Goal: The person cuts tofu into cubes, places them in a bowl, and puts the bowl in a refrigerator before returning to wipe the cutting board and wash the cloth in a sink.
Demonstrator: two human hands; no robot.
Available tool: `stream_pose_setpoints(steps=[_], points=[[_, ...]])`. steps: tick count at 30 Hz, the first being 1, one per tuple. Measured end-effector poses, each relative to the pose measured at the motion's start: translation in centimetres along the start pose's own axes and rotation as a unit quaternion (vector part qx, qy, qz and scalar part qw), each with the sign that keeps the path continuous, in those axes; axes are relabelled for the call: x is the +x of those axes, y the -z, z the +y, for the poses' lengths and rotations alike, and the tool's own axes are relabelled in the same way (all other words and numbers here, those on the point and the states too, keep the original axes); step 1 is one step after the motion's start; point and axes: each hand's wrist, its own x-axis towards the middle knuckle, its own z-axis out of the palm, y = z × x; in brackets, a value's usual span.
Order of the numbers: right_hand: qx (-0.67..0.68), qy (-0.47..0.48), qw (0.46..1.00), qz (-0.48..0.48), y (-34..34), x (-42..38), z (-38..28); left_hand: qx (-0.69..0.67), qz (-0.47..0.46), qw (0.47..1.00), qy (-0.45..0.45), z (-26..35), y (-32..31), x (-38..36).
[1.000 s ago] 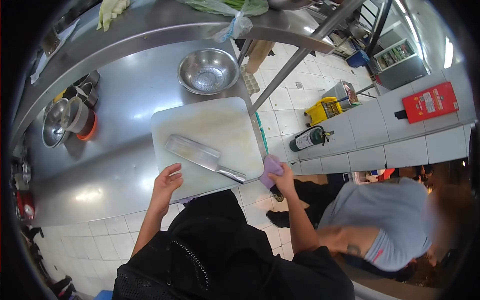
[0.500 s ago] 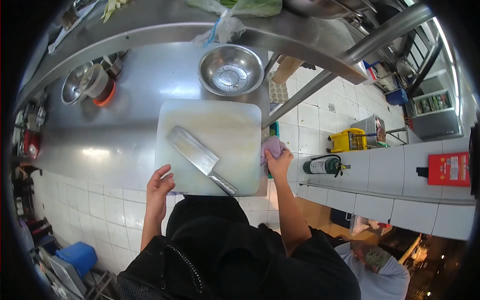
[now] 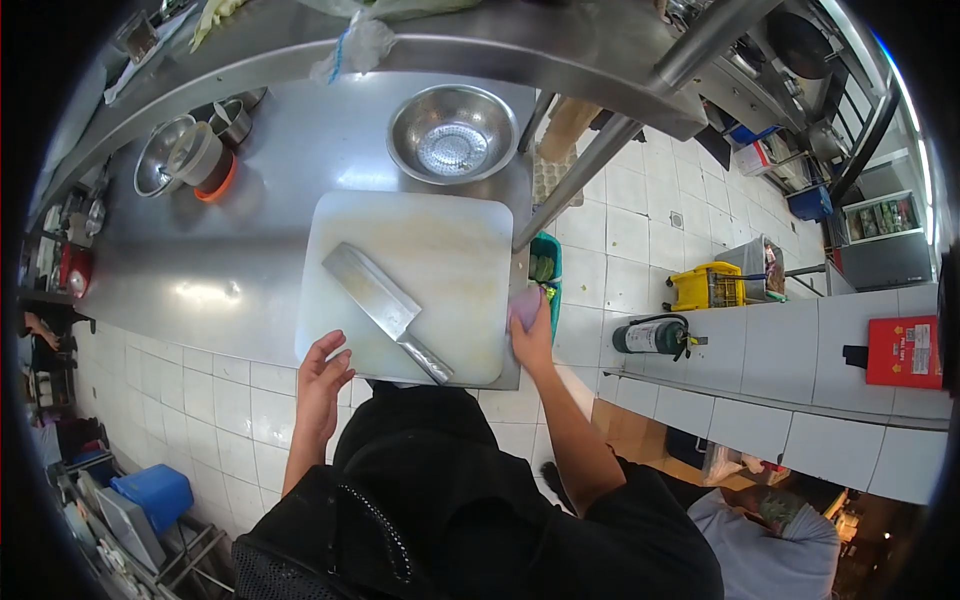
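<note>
A white cutting board point(image 3: 430, 250) lies on the steel counter point(image 3: 230, 260) in front of me. A cleaver point(image 3: 375, 300) rests on it, blade to the upper left, handle toward the near edge. My left hand point(image 3: 322, 378) rests on the board's near left corner with fingers spread and holds nothing. My right hand point(image 3: 532, 335) presses a purple cloth point(image 3: 525, 305) against the board's right edge.
A steel colander bowl point(image 3: 452, 133) sits behind the board. Steel pots and a cup with an orange base point(image 3: 195, 160) stand at the left. A green basket point(image 3: 545, 265) hangs right of the counter. A shelf point(image 3: 450, 45) runs overhead. A person in a grey shirt point(image 3: 770, 545) is at lower right.
My right hand has slid the purple cloth along the board's right edge, from the near corner upward. The left hand stayed at the near left corner. The view has shifted.
</note>
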Motion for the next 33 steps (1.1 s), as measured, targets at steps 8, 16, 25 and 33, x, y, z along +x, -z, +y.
stream_pose_setpoints(steps=[8,16,25,33], points=[[-0.048,-0.078,0.995,0.033,-0.5,2.3,-2.3,-0.046,0.075,0.996,-0.001,-1.0,2.4,-1.0],[0.454,-0.281,0.82,0.205,-2.5,12.6,3.1,-0.078,0.091,0.993,0.009,-1.8,1.7,-3.3],[0.237,-0.207,0.947,-0.062,4.0,10.1,-0.2,-0.081,0.151,0.985,-0.001,-6.3,8.1,-10.0],[-0.053,-0.174,0.971,-0.155,2.9,4.9,-2.6,-0.182,0.274,0.943,-0.047,-11.3,18.3,-19.8]])
